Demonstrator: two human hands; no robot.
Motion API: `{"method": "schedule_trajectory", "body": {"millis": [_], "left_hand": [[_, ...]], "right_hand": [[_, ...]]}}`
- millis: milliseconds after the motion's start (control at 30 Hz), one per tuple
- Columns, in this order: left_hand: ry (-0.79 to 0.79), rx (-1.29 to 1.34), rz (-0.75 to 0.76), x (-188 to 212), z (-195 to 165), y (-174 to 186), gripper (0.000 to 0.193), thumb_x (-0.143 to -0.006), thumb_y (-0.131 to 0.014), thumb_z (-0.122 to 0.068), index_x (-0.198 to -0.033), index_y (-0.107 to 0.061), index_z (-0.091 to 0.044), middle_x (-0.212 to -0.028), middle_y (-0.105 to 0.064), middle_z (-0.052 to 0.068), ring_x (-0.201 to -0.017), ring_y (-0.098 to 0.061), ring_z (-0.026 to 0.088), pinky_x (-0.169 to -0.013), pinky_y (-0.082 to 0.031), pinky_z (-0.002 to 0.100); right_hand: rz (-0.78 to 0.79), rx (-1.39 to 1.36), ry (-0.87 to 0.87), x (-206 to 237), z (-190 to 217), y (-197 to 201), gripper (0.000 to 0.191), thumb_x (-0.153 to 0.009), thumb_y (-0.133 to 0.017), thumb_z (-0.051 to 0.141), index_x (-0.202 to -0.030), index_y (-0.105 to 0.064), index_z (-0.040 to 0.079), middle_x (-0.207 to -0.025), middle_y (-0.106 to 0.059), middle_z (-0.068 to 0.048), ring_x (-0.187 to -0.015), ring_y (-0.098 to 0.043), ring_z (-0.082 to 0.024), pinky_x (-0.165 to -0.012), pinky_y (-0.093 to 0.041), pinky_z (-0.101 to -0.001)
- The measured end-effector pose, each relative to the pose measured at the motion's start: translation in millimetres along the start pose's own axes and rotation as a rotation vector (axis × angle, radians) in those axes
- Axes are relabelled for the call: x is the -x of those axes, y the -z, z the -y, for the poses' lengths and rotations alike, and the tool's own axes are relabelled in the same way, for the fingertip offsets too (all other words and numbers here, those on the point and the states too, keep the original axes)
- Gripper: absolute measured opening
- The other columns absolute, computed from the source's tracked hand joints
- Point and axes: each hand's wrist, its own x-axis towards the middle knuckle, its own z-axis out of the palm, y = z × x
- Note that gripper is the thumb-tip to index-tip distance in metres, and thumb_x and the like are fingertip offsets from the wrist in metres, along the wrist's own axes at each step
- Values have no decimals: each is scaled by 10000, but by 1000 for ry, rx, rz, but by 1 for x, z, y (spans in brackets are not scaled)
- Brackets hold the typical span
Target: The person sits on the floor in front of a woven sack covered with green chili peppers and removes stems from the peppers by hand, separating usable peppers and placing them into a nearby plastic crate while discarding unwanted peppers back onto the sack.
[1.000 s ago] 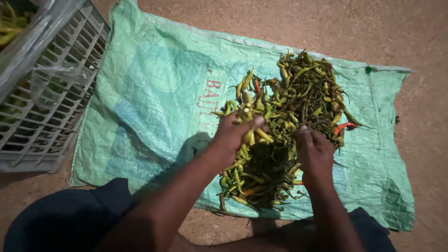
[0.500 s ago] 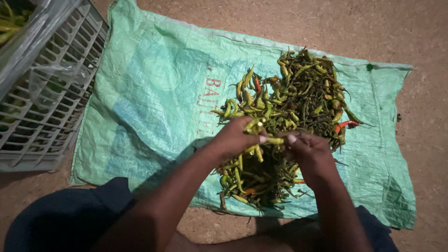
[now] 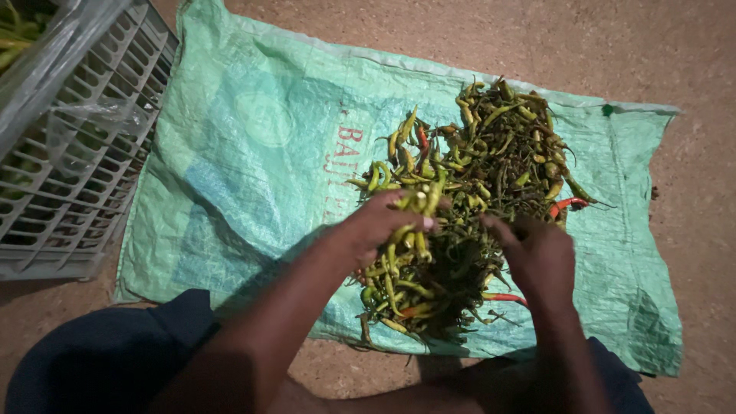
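A heap of green chili peppers, with a few red ones mixed in, lies on a green woven sack spread on the ground. My left hand is above the near side of the heap and grips a small bunch of green chilies. My right hand hovers just right of it, over the heap, with its fingers curled. Whether the right hand holds a chili is hidden.
A grey plastic crate lined with clear plastic stands at the left, beside the sack's edge, with green produce inside. Bare sandy ground surrounds the sack. My dark-clothed knees are at the bottom.
Both hands have lifted slightly off the heap. My left hand has gathered chilies into its fingers and my right hand has drawn a little to the right.
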Motion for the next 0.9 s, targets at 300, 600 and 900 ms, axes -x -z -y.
{"method": "schedule_trajectory", "body": {"millis": [300, 600, 900], "left_hand": [[-92, 417, -66, -22, 20, 22, 258, -866, -802, -154, -1083, -704, -54, -877, -721, 75, -682, -710, 194, -534, -564, 356], [-138, 435, -153, -23, 10, 30, 220, -859, -785, -153, -982, -672, -9, -831, -724, 100, -694, -734, 214, -604, -628, 374], [-238, 44, -344, -24, 10, 35, 234, -851, -800, -114, -1041, -708, -13, -852, -734, 66, -720, -673, 161, -620, -548, 310]], "right_hand": [[345, -774, 135, -10, -19, -44, 226, -831, -689, 234, -908, -792, 48, -736, -742, -81, -596, -604, -139, -541, -469, -300], [-402, -607, 232, -5, -4, -27, 227, -923, -798, 141, -1064, -672, 16, -929, -714, -38, -793, -679, -142, -733, -548, -286], [13, -245, 528, 38, 55, -69, 441, -827, -758, 125, -1255, -667, 62, -1052, -596, -187, -897, -637, -381, -740, -520, -474]]}}
